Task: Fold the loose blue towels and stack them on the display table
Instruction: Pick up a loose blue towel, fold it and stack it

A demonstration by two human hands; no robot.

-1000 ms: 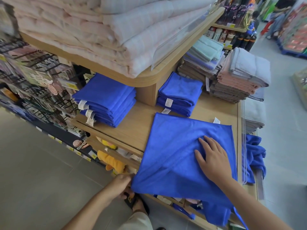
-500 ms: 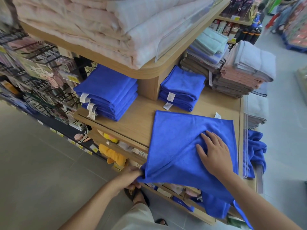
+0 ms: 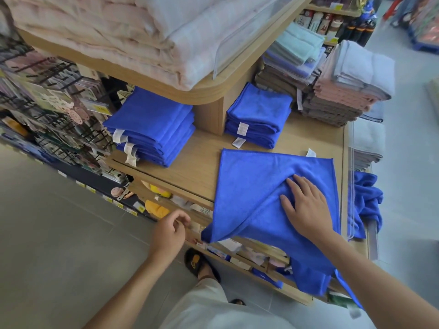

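Observation:
A loose blue towel [image 3: 256, 186] lies spread on the wooden display table [image 3: 197, 167], its near part hanging over the front edge. My right hand [image 3: 306, 207] rests flat on it with fingers spread, pressing it down. My left hand [image 3: 169, 230] hovers left of the towel's hanging corner, fingers loosely curled, holding nothing. Two stacks of folded blue towels stand behind: one at the left [image 3: 152, 129], one at the middle [image 3: 259, 116]. More crumpled blue towel [image 3: 365, 203] hangs off the table's right side.
An upper shelf [image 3: 209, 91] piled with pale pink bedding overhangs the table. Stacks of grey, pink and brown towels [image 3: 342, 91] fill the back right. A wire rack of small goods [image 3: 54, 110] stands at the left. My sandalled foot [image 3: 199, 264] is on the grey floor.
My left hand has let go of the towel's near left corner and drawn away to the left. The corner now hangs free. My right hand stays pressed on the towel.

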